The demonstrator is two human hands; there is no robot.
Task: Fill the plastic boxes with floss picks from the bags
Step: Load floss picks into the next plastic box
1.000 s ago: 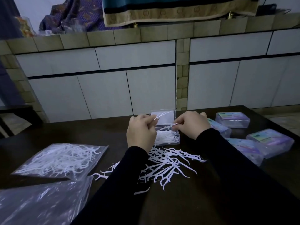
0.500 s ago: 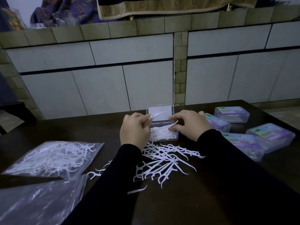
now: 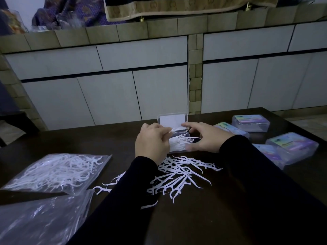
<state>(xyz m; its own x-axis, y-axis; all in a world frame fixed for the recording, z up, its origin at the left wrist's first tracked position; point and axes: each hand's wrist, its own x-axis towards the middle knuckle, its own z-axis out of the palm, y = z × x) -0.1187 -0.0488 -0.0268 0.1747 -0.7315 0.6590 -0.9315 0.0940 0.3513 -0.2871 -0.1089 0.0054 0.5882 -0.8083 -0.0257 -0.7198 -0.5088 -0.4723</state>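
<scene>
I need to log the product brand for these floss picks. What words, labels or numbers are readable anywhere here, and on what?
No text is readable.
Closed boxes on the right: colourful printed lid labels, lettering too small and blurred to read.
Open box: a blank white card in the lid, no text visible.
Bag of floss picks and the second bag: clear plastic, no print visible.
Cloth on the ledge: a repeated woven motif, not legible as letters.

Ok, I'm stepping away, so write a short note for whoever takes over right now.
Left hand pinches a white plastic floss pick over the open clear plastic box, which is partly filled. Right hand rests open at the box's right side. Loose white picks lie in front; a clear bag of picks sits left. Four closed labelled boxes stand right. Left: finish filling, close the lid.
</scene>
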